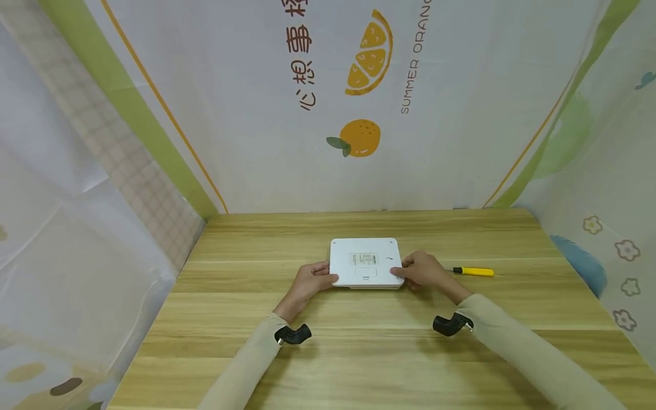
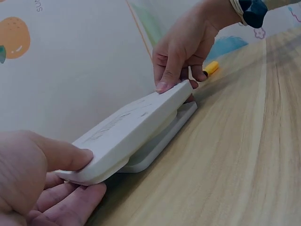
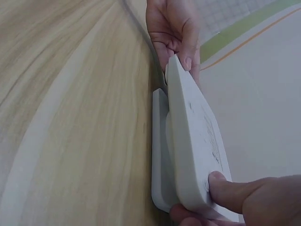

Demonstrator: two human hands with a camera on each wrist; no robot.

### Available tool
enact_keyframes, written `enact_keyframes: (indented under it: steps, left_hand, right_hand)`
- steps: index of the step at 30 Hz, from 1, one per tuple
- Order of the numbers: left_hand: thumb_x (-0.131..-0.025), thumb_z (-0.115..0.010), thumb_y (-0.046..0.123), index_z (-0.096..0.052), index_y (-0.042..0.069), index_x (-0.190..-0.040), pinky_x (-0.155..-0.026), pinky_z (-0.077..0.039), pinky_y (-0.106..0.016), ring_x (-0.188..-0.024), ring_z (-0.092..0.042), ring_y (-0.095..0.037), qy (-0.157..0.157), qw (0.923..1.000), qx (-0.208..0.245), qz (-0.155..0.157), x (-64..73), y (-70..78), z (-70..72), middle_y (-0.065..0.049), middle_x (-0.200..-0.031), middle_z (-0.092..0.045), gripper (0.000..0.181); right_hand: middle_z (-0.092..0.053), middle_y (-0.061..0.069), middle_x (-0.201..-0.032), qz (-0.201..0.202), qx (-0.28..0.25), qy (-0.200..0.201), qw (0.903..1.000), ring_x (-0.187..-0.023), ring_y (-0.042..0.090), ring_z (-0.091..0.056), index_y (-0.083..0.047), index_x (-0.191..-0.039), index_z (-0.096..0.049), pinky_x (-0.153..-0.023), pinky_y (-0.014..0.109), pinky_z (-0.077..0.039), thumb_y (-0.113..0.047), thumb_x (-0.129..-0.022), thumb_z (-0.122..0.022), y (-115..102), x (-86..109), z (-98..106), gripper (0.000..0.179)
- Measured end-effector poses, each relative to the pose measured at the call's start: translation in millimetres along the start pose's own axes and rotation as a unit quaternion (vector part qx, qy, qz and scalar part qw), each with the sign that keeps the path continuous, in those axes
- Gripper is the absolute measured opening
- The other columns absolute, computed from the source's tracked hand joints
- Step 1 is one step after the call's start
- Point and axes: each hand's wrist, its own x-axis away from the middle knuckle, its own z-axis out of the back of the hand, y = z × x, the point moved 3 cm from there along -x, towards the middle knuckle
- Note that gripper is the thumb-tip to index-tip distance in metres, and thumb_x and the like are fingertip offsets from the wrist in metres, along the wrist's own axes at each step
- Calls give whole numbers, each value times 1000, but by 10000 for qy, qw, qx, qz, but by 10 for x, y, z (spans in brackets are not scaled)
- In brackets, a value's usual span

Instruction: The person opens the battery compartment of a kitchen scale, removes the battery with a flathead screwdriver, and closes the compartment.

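Observation:
A white kitchen scale (image 1: 363,262) is underside up, showing a printed label, a small cover outline and round marks near its corners. Its thinner plate (image 2: 162,143) sits beneath the body, close over the table. At the scale's left end, my left hand (image 1: 310,283) pinches the body, thumb on top and fingers underneath. My right hand (image 1: 422,269) grips the opposite end the same way, its thumb (image 3: 225,188) pressing near a corner. Just right of that hand lies a screwdriver (image 1: 474,271) with a yellow and black handle, its tip hidden.
The wooden table (image 1: 359,364) runs back to a white curtain (image 1: 246,131) printed with oranges and lettering. More printed fabric hangs along the left and right sides. Each forearm wears a black wrist mount (image 1: 293,334).

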Motion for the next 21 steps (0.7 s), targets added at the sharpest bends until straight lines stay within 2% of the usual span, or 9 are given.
enact_keyframes:
  steps: [6,9,13,21]
  left_hand:
    - [-91,-70,-8,-53,-14,-140,-87,-64,-26,-98,-71,-18,-29,9999,153,56,-7,0,18,-30,-126,-66,52]
    - [-91,-70,-10,-52,-14,-140,-86,-64,-25,-100,-72,-20,-62,9999,71,-106,1,31,34,-31,-127,-65,52]
    - [-89,-71,-10,-56,-14,-137,-84,-64,-22,-104,-71,-25,25,9992,-108,-390,12,93,60,-31,-126,-65,51]
    - [-86,-77,-7,-65,-11,-128,-84,-64,-24,-109,-71,-30,346,9961,-416,-696,14,173,97,-26,-119,-70,44]
  right_hand:
    - [-62,1,-65,79,60,26,9999,-60,14,-57,-8,-85,-72,-52,23,-49,-36,-98,-71,-10,7,14,31]
    - [-62,1,-65,196,59,120,9997,-60,14,-55,-6,-90,-73,-52,22,-46,-34,-97,-72,-37,29,31,29]
    - [-65,0,-65,561,204,355,9976,-61,14,-53,-3,-94,-73,-53,23,-42,-30,-96,-74,-92,53,65,27]
    - [-75,2,-79,996,335,797,9913,-74,16,-61,2,-105,-71,-64,26,-50,-25,-93,-78,-151,118,123,30]
